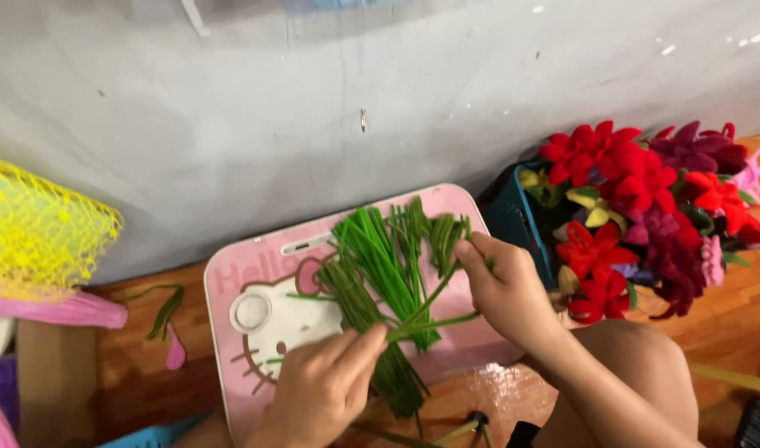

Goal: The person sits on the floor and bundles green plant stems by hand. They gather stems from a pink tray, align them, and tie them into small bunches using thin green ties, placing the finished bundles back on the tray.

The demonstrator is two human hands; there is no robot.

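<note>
head view: looks down on a pink tray [463,203] with a cartoon cat printed on it, lying on a wooden floor [131,357] against a pale wall [314,91].
green stems: a heap of thin green fuzzy stems [372,274] lies on the middle of the pink tray; the long axis runs from the tray's far edge toward its near edge, leaning slightly right at the near end, and the far ends are bent into loops.
left hand: the left hand [322,390] sits over the tray's near edge, thumb and forefinger pinched shut on the near ends of a few stems.
right hand: the right hand [504,290] hovers over the tray's right part, fingers closed around a small bunch of looped stems at their far end.
held stems: between the two hands these stems slant from lower left to upper right.
flower basket: just right of the tray stands a dark blue basket [513,216] full of red, maroon and pink fuzzy flowers [637,207].
yellow net: well left of the tray, a yellow mesh bag [40,228].
loose bits: left of the tray, a bent green stem [166,311] and a pink petal [175,353] on the floor.
</note>
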